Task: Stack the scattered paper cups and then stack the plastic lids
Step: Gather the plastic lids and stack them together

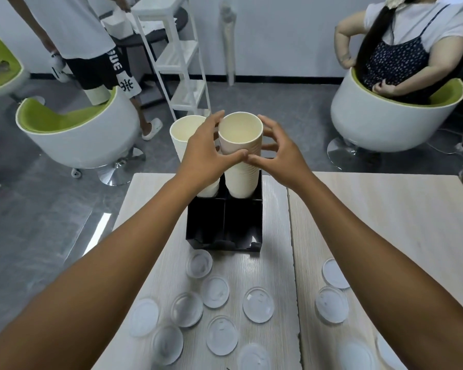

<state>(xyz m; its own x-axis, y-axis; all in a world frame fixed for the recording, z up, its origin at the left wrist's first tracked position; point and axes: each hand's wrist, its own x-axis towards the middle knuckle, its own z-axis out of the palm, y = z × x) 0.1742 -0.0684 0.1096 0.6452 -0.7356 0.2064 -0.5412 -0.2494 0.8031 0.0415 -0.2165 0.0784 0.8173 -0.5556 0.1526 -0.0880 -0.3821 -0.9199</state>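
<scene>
Two tall stacks of cream paper cups stand in the back compartments of a black holder [225, 225]. The right cup stack [241, 156] is held from both sides: my left hand [206, 153] curls round its left side and my right hand [281, 153] curls round its right, thumbs meeting in front. The left cup stack [183, 132] stands just behind my left hand, partly hidden. Several clear plastic lids [258, 304] lie scattered flat on the table in front of the holder.
The pale wood table [385, 209] has a seam running down its right half. Beyond it stand white and green tub chairs [78, 134], a white shelf ladder [182, 62], one standing person and one seated person [401, 49].
</scene>
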